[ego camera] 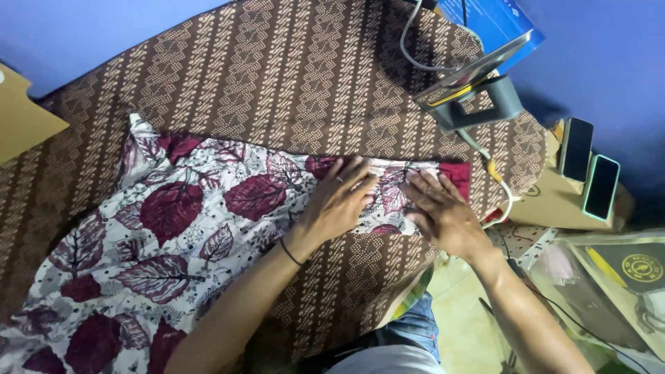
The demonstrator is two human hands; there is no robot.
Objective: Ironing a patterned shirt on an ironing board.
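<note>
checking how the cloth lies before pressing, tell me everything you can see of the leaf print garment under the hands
The leaf print garment is a thin, soft-looking fabric, white and grey with large maroon leaves. It lies spread flat on the brown patterned cover, running from the lower left to a narrow end with a dark red edge at the right. The left hand and right hand lie flat, palms down, on that narrow end, fingers spread. A few shallow folds show near its upper left corner.

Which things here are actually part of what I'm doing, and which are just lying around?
In use:
left hand and right hand, both flat on the leaf-print garment
brown patterned cover beneath
iron standing upright

Lying about:
two phones
cardboard box
plastic bags
</note>
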